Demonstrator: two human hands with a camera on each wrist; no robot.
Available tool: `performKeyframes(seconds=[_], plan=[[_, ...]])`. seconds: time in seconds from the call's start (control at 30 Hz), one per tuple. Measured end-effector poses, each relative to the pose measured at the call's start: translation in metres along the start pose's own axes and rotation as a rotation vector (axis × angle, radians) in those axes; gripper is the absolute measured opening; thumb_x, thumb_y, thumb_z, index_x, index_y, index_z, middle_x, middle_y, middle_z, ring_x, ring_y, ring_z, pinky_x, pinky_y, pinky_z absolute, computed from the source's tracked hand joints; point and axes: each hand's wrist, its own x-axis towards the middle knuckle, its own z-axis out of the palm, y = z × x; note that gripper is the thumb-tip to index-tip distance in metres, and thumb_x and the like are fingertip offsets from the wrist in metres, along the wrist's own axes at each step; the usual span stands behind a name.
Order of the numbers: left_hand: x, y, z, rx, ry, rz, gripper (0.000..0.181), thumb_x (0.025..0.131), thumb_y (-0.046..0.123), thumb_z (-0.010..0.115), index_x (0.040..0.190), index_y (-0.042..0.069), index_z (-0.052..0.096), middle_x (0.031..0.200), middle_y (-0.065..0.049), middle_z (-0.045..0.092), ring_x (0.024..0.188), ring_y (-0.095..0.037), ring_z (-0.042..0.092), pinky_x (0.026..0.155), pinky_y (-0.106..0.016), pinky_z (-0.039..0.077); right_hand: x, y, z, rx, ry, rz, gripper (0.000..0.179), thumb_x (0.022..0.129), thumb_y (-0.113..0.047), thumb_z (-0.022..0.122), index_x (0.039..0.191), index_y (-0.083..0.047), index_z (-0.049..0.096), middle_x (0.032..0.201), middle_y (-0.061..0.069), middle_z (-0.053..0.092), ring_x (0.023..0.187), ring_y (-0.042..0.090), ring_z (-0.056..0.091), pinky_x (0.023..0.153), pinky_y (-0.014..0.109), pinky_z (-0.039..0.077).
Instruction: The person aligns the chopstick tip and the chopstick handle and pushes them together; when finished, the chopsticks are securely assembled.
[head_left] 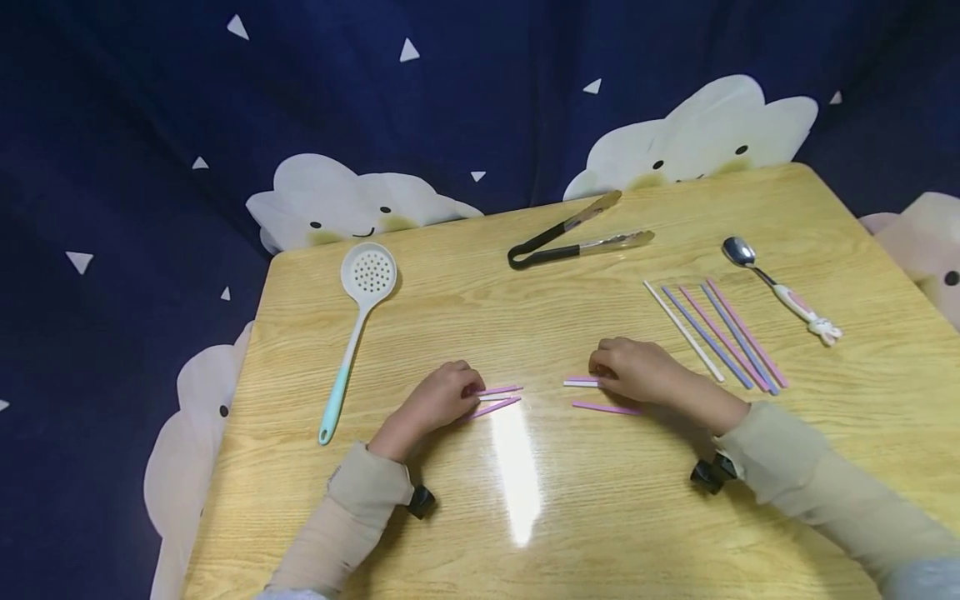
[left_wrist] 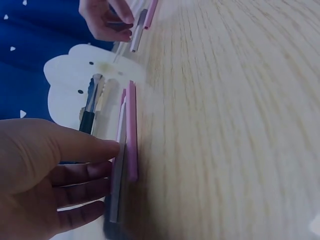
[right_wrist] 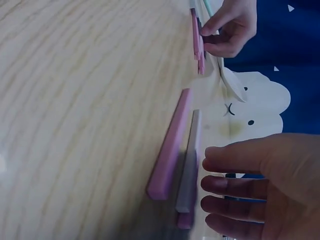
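In the head view my left hand [head_left: 444,393] is at a small group of sticks: a white stick [head_left: 491,398] between a pink stick [head_left: 504,389] and a nearer pink stick [head_left: 498,407]. The left wrist view shows the thumb tip touching the white stick [left_wrist: 118,185], the other fingertips beside the group. My right hand [head_left: 637,371] is at a second group, a white stick [head_left: 579,384] alongside a pink one, with another pink stick [head_left: 600,407] lying nearer. In the right wrist view its fingers [right_wrist: 235,189] are extended beside the white stick [right_wrist: 190,175], with nothing between them.
A skimmer [head_left: 369,275] with a mint handle lies left on the wooden table [head_left: 600,542]. Black-handled tongs [head_left: 551,243] lie spread at the back. Several coloured sticks [head_left: 708,333] lie in a row at right, beside a spoon [head_left: 795,302]. A blue curtain [head_left: 487,92] hangs behind.
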Motion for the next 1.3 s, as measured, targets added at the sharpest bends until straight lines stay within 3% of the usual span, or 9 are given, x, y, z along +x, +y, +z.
performKeyframes(seconds=[0.23,0.47,0.83,1.03,1.3], plan=[[0.002,0.002,0.0,-0.021,-0.003,-0.003,0.006,0.077,0.003,0.062,0.079,0.008,0.062,0.073,0.001,0.048,0.068,-0.012,0.044,0.06,-0.025,0.039,-0.002,-0.002,0.005,-0.011,-0.017,0.026,0.013,0.074,-0.014,0.071,0.077,-0.013,0.059,0.07,-0.005,0.045,0.061,0.01,0.041,0.049,0.025,0.036],[0.003,0.002,0.001,-0.015,-0.005,-0.007,0.006,0.076,0.005,0.064,0.077,0.008,0.058,0.072,0.002,0.046,0.068,-0.011,0.042,0.061,-0.024,0.038,-0.001,-0.002,0.011,-0.048,0.006,0.025,0.012,0.073,-0.008,0.07,0.077,-0.01,0.058,0.072,-0.002,0.05,0.063,0.012,0.049,0.048,0.025,0.041],[0.004,0.002,-0.002,-0.108,-0.01,-0.051,0.005,0.083,0.01,0.059,0.078,0.011,0.057,0.076,0.003,0.047,0.07,-0.01,0.043,0.062,-0.024,0.039,0.0,-0.001,0.008,0.067,-0.045,0.118,0.016,0.075,-0.007,0.067,0.076,-0.013,0.052,0.07,-0.004,0.047,0.063,0.012,0.042,0.05,0.025,0.035],[0.006,0.003,-0.012,-0.187,0.08,-0.088,0.004,0.084,0.012,0.06,0.083,0.009,0.057,0.075,0.002,0.051,0.068,-0.011,0.046,0.061,-0.025,0.041,0.001,0.005,-0.007,0.15,-0.007,0.124,0.013,0.079,-0.006,0.066,0.078,-0.01,0.054,0.068,-0.003,0.046,0.059,0.011,0.041,0.051,0.025,0.033],[0.008,0.006,-0.025,-0.282,0.22,-0.072,0.004,0.084,0.008,0.059,0.086,0.007,0.057,0.08,-0.001,0.061,0.073,-0.012,0.054,0.065,-0.026,0.046,0.007,0.012,-0.026,0.172,0.185,0.054,0.007,0.081,-0.003,0.063,0.085,-0.007,0.058,0.075,0.001,0.053,0.066,0.012,0.048,0.057,0.029,0.041]])
